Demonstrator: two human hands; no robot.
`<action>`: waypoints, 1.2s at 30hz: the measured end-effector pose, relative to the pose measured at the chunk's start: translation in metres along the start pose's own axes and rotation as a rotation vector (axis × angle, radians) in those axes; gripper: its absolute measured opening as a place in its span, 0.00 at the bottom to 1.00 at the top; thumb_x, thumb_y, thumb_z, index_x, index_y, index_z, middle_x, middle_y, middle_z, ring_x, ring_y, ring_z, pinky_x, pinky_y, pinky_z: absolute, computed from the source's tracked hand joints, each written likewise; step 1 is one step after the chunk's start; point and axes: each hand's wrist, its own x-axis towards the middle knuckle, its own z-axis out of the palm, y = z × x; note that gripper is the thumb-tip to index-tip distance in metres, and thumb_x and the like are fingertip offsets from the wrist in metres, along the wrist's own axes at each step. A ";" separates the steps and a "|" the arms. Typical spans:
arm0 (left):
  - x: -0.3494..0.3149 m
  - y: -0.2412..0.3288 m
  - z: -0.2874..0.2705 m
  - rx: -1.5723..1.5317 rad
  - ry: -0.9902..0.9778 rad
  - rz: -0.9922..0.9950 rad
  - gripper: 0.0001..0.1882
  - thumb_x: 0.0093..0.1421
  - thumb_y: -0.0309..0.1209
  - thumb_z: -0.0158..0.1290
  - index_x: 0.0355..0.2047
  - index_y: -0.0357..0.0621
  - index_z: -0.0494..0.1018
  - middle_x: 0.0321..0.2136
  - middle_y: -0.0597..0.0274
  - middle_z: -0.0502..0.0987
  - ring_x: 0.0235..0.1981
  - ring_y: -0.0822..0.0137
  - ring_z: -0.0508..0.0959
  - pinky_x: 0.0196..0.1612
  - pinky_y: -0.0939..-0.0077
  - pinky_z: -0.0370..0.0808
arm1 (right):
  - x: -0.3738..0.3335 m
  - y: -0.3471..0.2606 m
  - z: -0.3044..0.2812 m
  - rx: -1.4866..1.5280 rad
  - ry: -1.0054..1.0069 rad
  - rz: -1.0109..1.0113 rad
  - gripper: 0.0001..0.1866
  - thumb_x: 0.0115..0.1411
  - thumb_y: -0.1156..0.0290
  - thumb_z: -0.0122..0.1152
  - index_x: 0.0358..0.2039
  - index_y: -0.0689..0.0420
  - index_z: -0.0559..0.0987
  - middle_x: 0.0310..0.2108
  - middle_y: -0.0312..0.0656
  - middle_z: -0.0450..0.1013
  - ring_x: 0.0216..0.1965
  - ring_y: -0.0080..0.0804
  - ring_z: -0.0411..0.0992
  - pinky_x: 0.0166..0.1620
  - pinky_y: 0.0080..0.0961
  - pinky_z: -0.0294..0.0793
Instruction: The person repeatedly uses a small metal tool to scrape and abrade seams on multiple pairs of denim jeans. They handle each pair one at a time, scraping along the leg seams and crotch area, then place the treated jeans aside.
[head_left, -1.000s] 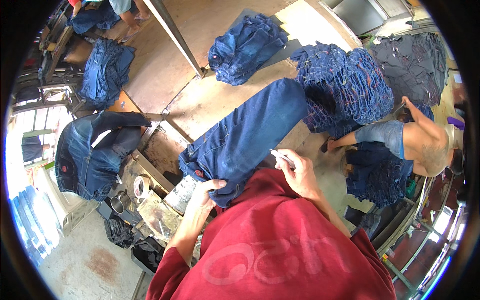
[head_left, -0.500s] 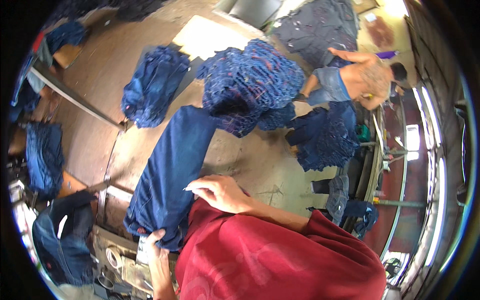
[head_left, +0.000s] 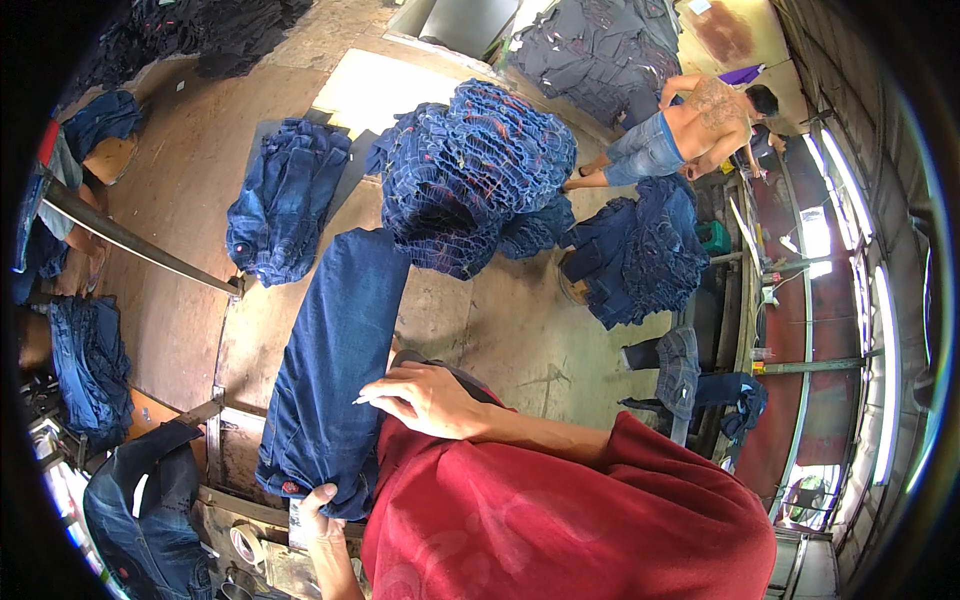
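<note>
A pair of dark blue jeans (head_left: 335, 350) hangs long and folded in front of me, running from the front of my red shirt toward the denim heap. My left hand (head_left: 318, 515) grips its near end, thumb on top, beside a small red patch. Just right of the jeans' edge is my right hand (head_left: 430, 400), its fingers pinched together. A small pale pointed tip shows at those fingertips; the rest of that thing is hidden in the hand.
Ahead rises a large heap of bundled denim (head_left: 480, 170), with a jeans stack (head_left: 285, 200) left of it and another pile (head_left: 645, 250) to the right. A person (head_left: 690, 130) stands beyond. A metal rail (head_left: 140, 230) crosses at left, near a tape roll (head_left: 246, 545).
The whole view has shifted slightly. My left hand keeps its grip on the jeans, and my right hand stays pinched close to their edge. The person beyond has drawn in an outstretched arm.
</note>
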 end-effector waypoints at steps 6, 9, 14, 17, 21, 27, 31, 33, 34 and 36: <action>0.001 0.015 0.010 0.206 0.202 -0.070 0.43 0.46 0.17 0.67 0.66 0.31 0.73 0.55 0.49 0.84 0.49 0.50 0.86 0.60 0.50 0.85 | 0.013 -0.018 -0.004 -0.088 0.098 -0.039 0.04 0.68 0.67 0.73 0.41 0.50 0.87 0.36 0.35 0.84 0.34 0.36 0.82 0.40 0.36 0.84; -0.005 0.016 0.012 0.175 0.166 -0.090 0.34 0.49 0.14 0.69 0.59 0.34 0.79 0.50 0.54 0.87 0.46 0.56 0.87 0.57 0.61 0.83 | 0.015 -0.037 0.000 -0.092 0.018 -0.082 0.06 0.66 0.66 0.77 0.35 0.50 0.86 0.28 0.34 0.82 0.28 0.36 0.81 0.33 0.34 0.82; -0.017 0.017 0.022 0.176 0.095 -0.065 0.35 0.53 0.10 0.64 0.63 0.35 0.77 0.52 0.50 0.87 0.49 0.53 0.88 0.56 0.56 0.87 | 0.006 -0.069 0.017 -0.080 -0.017 -0.139 0.08 0.63 0.65 0.79 0.32 0.50 0.85 0.26 0.35 0.82 0.26 0.36 0.80 0.30 0.34 0.80; -0.017 0.019 0.028 0.152 0.125 -0.130 0.35 0.53 0.10 0.64 0.63 0.35 0.77 0.52 0.51 0.86 0.49 0.54 0.88 0.56 0.57 0.87 | 0.010 -0.068 0.022 -0.155 -0.041 -0.195 0.08 0.63 0.66 0.78 0.31 0.50 0.84 0.27 0.34 0.82 0.27 0.37 0.80 0.31 0.35 0.80; -0.016 0.018 0.028 0.120 0.108 -0.116 0.34 0.53 0.10 0.64 0.63 0.35 0.77 0.51 0.51 0.87 0.49 0.54 0.88 0.55 0.57 0.88 | 0.013 -0.063 0.025 -0.313 -0.014 -0.187 0.09 0.64 0.65 0.77 0.30 0.49 0.83 0.27 0.34 0.82 0.27 0.37 0.80 0.31 0.35 0.80; -0.014 0.013 0.023 0.103 0.151 -0.171 0.31 0.53 0.10 0.64 0.60 0.31 0.77 0.49 0.49 0.87 0.46 0.55 0.89 0.54 0.59 0.88 | 0.016 -0.061 0.024 -0.274 -0.037 -0.192 0.10 0.64 0.65 0.76 0.30 0.49 0.82 0.26 0.33 0.81 0.25 0.36 0.80 0.30 0.34 0.78; -0.018 0.013 0.026 0.117 0.179 -0.151 0.32 0.52 0.09 0.64 0.60 0.32 0.77 0.48 0.48 0.87 0.45 0.55 0.89 0.53 0.60 0.88 | 0.021 -0.057 0.023 -0.185 -0.030 -0.178 0.08 0.63 0.65 0.77 0.30 0.49 0.84 0.25 0.33 0.81 0.25 0.37 0.79 0.29 0.36 0.78; -0.018 0.014 0.030 0.103 0.193 -0.169 0.33 0.52 0.09 0.65 0.60 0.32 0.77 0.49 0.49 0.87 0.46 0.54 0.89 0.54 0.60 0.88 | 0.021 -0.056 0.022 -0.187 -0.068 -0.225 0.08 0.64 0.66 0.77 0.30 0.49 0.84 0.25 0.34 0.80 0.24 0.37 0.79 0.29 0.36 0.77; -0.019 0.014 0.031 0.096 0.168 -0.155 0.33 0.52 0.09 0.65 0.61 0.33 0.77 0.50 0.49 0.87 0.46 0.54 0.89 0.54 0.60 0.88 | 0.022 -0.055 0.021 -0.179 -0.081 -0.154 0.08 0.63 0.66 0.77 0.29 0.49 0.84 0.25 0.35 0.81 0.25 0.37 0.80 0.29 0.35 0.77; -0.018 0.014 0.033 0.026 0.095 -0.102 0.34 0.52 0.10 0.65 0.62 0.34 0.77 0.50 0.50 0.87 0.47 0.54 0.89 0.54 0.60 0.88 | 0.024 -0.052 0.019 -0.153 -0.064 -0.123 0.08 0.63 0.66 0.77 0.29 0.49 0.85 0.24 0.35 0.80 0.25 0.37 0.80 0.29 0.35 0.78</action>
